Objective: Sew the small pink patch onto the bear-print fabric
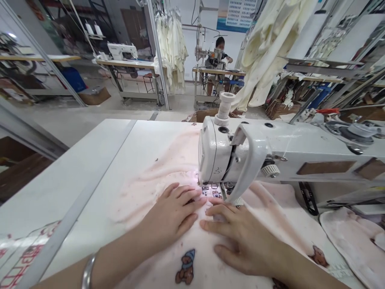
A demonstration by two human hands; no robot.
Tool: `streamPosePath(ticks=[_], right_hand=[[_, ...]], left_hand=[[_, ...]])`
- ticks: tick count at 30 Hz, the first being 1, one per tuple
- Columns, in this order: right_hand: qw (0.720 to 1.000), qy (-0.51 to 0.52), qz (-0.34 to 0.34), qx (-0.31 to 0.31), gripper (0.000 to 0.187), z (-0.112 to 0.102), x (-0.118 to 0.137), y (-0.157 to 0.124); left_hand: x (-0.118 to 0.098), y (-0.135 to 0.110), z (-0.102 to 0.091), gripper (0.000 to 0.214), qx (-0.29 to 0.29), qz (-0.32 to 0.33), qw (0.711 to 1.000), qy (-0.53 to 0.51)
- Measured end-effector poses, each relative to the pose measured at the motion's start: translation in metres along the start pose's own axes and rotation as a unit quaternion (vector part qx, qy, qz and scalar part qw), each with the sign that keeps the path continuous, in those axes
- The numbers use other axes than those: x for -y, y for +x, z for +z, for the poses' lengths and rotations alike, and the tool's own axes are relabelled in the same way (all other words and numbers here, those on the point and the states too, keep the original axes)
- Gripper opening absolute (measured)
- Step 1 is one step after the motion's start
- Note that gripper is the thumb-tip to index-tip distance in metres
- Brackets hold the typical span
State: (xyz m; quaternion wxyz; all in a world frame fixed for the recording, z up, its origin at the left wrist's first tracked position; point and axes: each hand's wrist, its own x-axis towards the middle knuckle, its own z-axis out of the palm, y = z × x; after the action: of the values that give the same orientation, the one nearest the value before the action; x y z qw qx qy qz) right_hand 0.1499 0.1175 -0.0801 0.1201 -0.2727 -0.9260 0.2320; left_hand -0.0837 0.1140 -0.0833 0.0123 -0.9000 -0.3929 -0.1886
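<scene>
Pale pink fabric printed with small brown bears lies across the white table and passes under the head of a sewing machine. My left hand rests flat on the cloth just left of the needle area, its fingers spread. On the right, my right hand lies on the same fabric with fingers apart and slightly bent, its fingertips close to the presser foot. A light shines on the cloth at the needle; the needle itself cannot be made out.
A white table spreads leftward, crossed by a grey strip. Another pink fabric piece lies at the lower right. Beyond stand another sewing machine, hanging cream garments and a seated person at a machine.
</scene>
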Motion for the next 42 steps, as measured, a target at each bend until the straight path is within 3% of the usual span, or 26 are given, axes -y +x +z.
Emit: streamPosePath(ticks=[6, 10, 12, 16, 19, 21, 25, 30, 32, 37, 42], right_hand=[[1.0, 0.008, -0.021, -0.014, 0.038, -0.003, -0.002, -0.001], [0.989, 0.067, 0.0, -0.131, 0.028, -0.002, -0.01, 0.004], [0.983, 0.023, -0.001, -0.182, 0.032, 0.0, -0.015, 0.008], [0.98, -0.108, -0.012, -0.17, 0.035, 0.005, -0.021, 0.013], [0.968, -0.145, 0.004, -0.203, 0.035, 0.007, -0.017, 0.011], [0.969, -0.165, -0.027, -0.184, 0.03, 0.008, -0.013, 0.01], [0.965, -0.221, -0.115, -0.079, 0.027, 0.009, -0.008, 0.009], [0.956, -0.233, -0.165, -0.067, 0.028, 0.01, -0.016, 0.009], [0.96, -0.22, -0.161, -0.064, 0.028, 0.01, -0.018, 0.008], [0.98, -0.172, -0.079, -0.058, 0.028, 0.009, -0.012, 0.004], [0.971, -0.188, -0.116, -0.086, 0.031, 0.014, -0.007, 0.0]], left_hand=[[0.003, 0.004, -0.011, 0.025, -0.011, 0.126, 0.99, -0.056], [0.001, 0.005, -0.013, 0.026, -0.017, 0.136, 0.989, -0.048], [0.001, 0.006, -0.012, 0.026, -0.014, 0.135, 0.989, -0.054], [0.002, 0.006, -0.011, 0.025, 0.0, 0.128, 0.99, -0.053], [0.003, 0.005, -0.011, 0.026, 0.006, 0.133, 0.99, -0.042], [0.004, 0.004, -0.011, 0.026, 0.01, 0.135, 0.99, -0.039], [0.003, 0.002, -0.009, 0.025, 0.022, 0.122, 0.991, -0.043], [0.005, 0.001, -0.006, 0.024, 0.046, 0.113, 0.992, -0.041], [0.006, 0.001, -0.008, 0.024, 0.051, 0.111, 0.992, -0.042], [0.003, 0.001, -0.011, 0.025, 0.034, 0.109, 0.992, -0.047], [0.003, -0.001, -0.007, 0.025, 0.06, 0.068, 0.994, -0.06]])
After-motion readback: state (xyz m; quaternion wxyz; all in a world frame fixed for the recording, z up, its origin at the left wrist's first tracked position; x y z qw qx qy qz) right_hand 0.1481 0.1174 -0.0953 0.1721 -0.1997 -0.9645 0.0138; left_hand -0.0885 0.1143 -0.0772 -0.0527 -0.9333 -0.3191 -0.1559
